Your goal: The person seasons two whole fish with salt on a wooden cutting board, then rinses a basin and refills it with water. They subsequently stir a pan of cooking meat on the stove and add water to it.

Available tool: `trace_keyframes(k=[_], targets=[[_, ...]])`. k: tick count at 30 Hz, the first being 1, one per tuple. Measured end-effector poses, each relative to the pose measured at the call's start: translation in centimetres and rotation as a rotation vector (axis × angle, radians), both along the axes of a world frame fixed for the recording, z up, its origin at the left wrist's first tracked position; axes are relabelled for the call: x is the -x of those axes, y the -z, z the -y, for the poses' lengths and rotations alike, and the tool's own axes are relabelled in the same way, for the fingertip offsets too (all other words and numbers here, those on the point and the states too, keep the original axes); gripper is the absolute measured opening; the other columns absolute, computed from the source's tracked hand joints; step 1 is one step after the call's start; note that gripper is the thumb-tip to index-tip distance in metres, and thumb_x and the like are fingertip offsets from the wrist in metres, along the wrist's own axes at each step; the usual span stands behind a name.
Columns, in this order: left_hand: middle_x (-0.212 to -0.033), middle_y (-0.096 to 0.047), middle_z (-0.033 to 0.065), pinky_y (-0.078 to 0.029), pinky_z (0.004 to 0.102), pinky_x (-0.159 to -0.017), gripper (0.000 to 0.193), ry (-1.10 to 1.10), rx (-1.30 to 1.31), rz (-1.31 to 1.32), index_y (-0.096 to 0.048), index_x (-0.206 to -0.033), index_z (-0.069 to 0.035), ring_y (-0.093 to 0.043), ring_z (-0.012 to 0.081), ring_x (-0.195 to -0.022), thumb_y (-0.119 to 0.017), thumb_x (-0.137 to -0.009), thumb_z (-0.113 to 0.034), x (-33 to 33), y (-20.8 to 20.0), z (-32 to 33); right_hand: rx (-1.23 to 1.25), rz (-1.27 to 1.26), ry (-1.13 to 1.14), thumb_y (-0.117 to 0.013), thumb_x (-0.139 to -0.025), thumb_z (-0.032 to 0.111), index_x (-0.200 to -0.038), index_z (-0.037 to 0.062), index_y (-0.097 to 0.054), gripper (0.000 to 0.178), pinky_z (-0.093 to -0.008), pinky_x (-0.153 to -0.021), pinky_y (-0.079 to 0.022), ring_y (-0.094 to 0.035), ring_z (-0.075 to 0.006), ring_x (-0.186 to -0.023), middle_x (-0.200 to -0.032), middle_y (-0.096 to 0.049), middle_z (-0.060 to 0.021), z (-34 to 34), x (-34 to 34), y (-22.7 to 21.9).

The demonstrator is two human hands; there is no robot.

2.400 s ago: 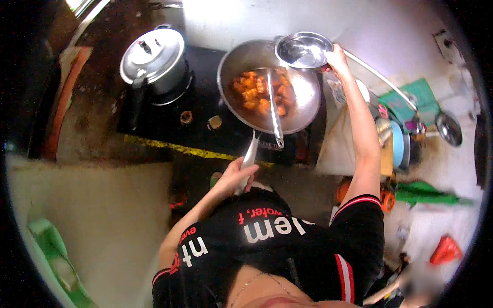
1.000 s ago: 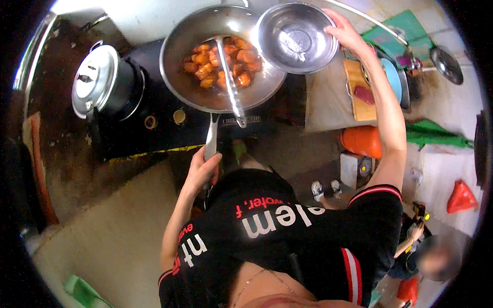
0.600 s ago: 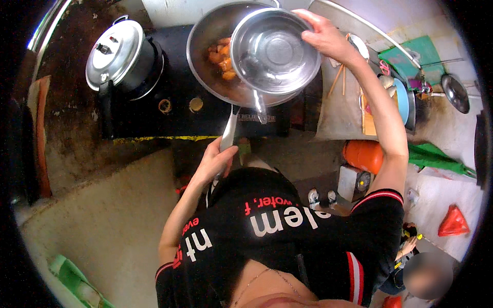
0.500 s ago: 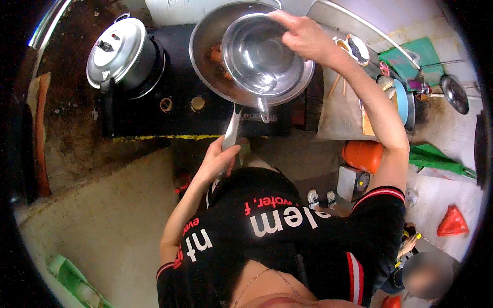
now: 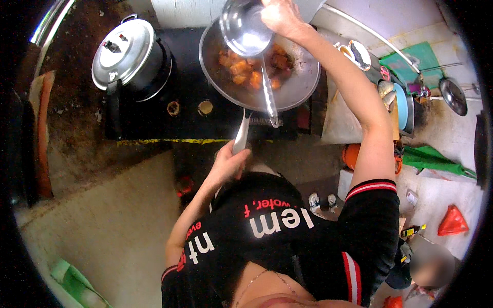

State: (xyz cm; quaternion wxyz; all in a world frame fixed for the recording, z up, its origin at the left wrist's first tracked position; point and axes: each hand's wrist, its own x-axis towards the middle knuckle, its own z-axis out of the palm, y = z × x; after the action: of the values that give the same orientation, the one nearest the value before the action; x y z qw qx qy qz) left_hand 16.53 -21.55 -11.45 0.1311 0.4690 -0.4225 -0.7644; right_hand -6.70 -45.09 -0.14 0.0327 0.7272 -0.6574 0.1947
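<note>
A large wok (image 5: 308, 84) sits on the black stove, with orange-brown chunks of food (image 5: 239, 72) in it. My right hand (image 5: 282, 18) grips the rim of a shiny metal bowl (image 5: 246, 31), tilted above the wok's far side. I cannot tell whether anything runs out of it. My left hand (image 5: 229, 161) is closed round the pale long handle (image 5: 241, 136) that meets the wok's near rim. A metal utensil (image 5: 267, 90) lies in the wok, its handle sticking out over the near rim; the bowl hides part of it.
Left of the wok stands a pressure cooker (image 5: 126, 54) with its lid on. The right counter holds small bowls (image 5: 357, 54), a blue basin (image 5: 405, 105) and fish (image 5: 386, 92). An orange gas cylinder (image 5: 352, 154) stands below. Another person (image 5: 403, 262) is at lower right.
My right hand has moved the bowl up and toward the far side, tilting it further. More of the food and the utensil's handle now show. My left hand keeps its grip.
</note>
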Motion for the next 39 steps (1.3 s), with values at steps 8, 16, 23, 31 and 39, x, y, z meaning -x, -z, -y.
trace_keyframes(k=[8, 16, 23, 31, 39], targets=[[-0.057, -0.048, 0.0027, -0.037, 0.0264, -0.035, 0.023, -0.015, 0.024, -0.088, -0.045, -0.096, 0.0, -0.046, 0.0124, -0.04, -0.055, -0.086, -0.019, 0.4, -0.7, -0.1, 0.203, -0.227, 0.095, -0.05, -0.08, 0.01, -0.117, 0.0038, -0.045, 0.038, -0.0524, -0.066, -0.048, -0.061, -0.0427, -0.076, -0.087, -0.06, -0.0286, 1.2, 8.5, 0.4], [-0.06, -0.049, 0.0026, -0.038, 0.0264, -0.034, 0.021, -0.026, -0.021, -0.025, -0.044, -0.093, -0.003, -0.047, 0.012, -0.042, -0.056, -0.086, -0.018, 0.5, 0.0, -0.2, 0.346, -0.67, -0.203, -0.049, -0.079, 0.004, -0.128, 0.0197, -0.041, 0.051, -0.0362, -0.044, -0.053, -0.063, -0.0256, -0.052, -0.085, -0.054, -0.0185, -7.4, 11.3, -1.1], [-0.093, -0.055, 0.0065, -0.042, 0.0247, -0.067, 0.039, -0.127, 0.719, 0.127, -0.047, -0.109, -0.001, -0.051, 0.0112, -0.078, -0.067, -0.077, -0.012, 0.0, -0.7, 0.0, 0.48, 0.371, 0.126, -0.051, -0.079, 0.008, -0.114, 0.0028, -0.05, 0.036, -0.0337, -0.061, -0.049, -0.061, -0.0258, -0.071, -0.094, -0.058, -0.0183, -15.6, 11.0, -8.8], [-0.095, -0.063, 0.0125, -0.05, 0.0327, -0.053, 0.036, -0.349, 0.098, -0.362, -0.052, -0.106, 0.003, -0.063, 0.0219, -0.075, -0.053, -0.089, -0.028, -0.2, -6.4, 1.2, 0.164, 1.161, -0.01, -0.052, -0.078, 0.005, -0.13, -0.0107, -0.032, 0.057, -0.0321, -0.094, -0.041, -0.05, -0.0221, -0.112, -0.126, -0.048, -0.0199, -23.5, -3.3, 4.4], [-0.093, -0.063, 0.0186, -0.054, 0.0383, -0.055, 0.025, -0.773, -0.111, -0.245, -0.055, -0.096, 0.007, -0.064, 0.0314, -0.076, -0.05, -0.077, -0.008, -10.4, -4.9, -1.7, 0.005, 0.194, -0.182, -0.06, -0.074, 0.002, -0.115, 0.0065, -0.052, 0.042, -0.0354, -0.058, -0.052, -0.061, -0.0285, -0.071, -0.099, -0.053, -0.0125, -26.0, -0.2, 4.2]])
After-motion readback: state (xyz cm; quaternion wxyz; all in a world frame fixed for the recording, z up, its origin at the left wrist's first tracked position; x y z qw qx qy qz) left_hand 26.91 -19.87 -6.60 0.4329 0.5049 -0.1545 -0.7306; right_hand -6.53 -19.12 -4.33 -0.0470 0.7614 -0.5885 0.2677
